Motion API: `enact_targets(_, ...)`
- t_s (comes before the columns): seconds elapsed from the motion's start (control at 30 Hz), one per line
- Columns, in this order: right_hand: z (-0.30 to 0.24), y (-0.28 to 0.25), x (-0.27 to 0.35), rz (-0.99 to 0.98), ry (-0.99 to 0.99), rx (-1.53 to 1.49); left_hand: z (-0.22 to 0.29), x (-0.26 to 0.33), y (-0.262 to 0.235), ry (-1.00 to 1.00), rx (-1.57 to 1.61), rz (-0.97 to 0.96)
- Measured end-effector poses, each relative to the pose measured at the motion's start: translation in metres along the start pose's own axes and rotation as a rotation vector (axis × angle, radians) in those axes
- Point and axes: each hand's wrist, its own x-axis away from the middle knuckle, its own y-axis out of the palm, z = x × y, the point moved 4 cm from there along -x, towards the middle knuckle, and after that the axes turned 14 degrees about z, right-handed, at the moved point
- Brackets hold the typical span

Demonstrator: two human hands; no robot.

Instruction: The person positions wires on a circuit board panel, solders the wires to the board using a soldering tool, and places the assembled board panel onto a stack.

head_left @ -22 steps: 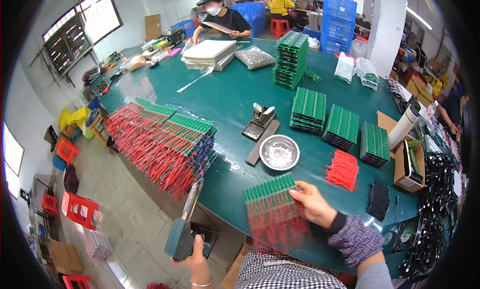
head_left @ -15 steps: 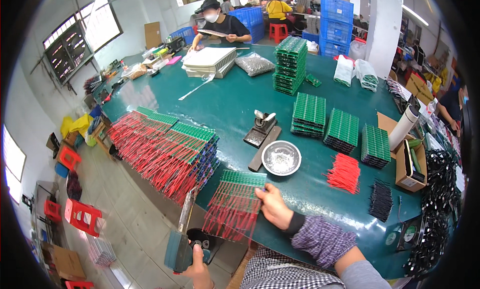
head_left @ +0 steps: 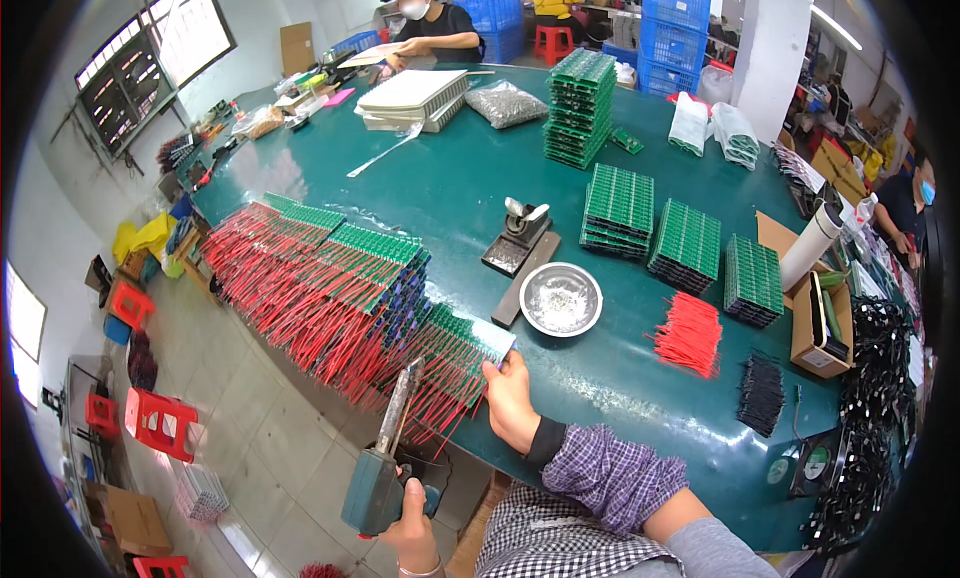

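My left hand point(head_left: 412, 533) is wrapped round the handle of a teal soldering gun point(head_left: 372, 493) beyond the table's front edge. Its long metal barrel points up beside the red wires. My right hand point(head_left: 512, 403) pinches the right edge of a green circuit board panel point(head_left: 450, 343) with rows of red wires hanging off its near side. This panel is tilted close against a large stack of wired panels point(head_left: 375, 248); whether they touch, I cannot tell. A steel bowl point(head_left: 561, 299) with pale bits inside and a small metal stand point(head_left: 517, 240) on a dark bar lie beyond my right hand.
Stacks of bare green panels point(head_left: 618, 203) stand at the right, near bundles of red wires point(head_left: 688, 335) and black wires point(head_left: 761, 393). An open carton point(head_left: 822, 333) and a white flask point(head_left: 812, 246) are at the right edge. A co-worker point(head_left: 435, 28) sits across the green table point(head_left: 400, 183).
My right hand has moved left and away from me, bringing the wired panel up beside the large stack. The soldering gun has shifted slightly right. The co-worker's hands and sheet have moved.
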Motion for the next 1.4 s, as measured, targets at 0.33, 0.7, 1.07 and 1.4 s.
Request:
enact_targets(0.33, 0.01, 0.008, -0.009, 0.188, -0.196, 0.273, -0.016, -0.014, -0.011, 0.137, 0.006, 0.043)
enact_targets(0.7, -0.009, 0.019, 0.013, 0.211, -0.21, 0.336, 0.009, -0.005, -0.018, 0.262, -0.709, -0.209)
enact_targets(1.07, -0.01, 0.017, 0.012, 0.183, -0.113, 0.115, -0.056, -0.008, -0.062, 0.202, -0.354, -0.007)
enact_targets(1.4, -0.01, 0.004, 0.003, 0.09, -0.064, 0.198, -0.008, 0.001, 0.026, 0.025, 0.129, -0.033)
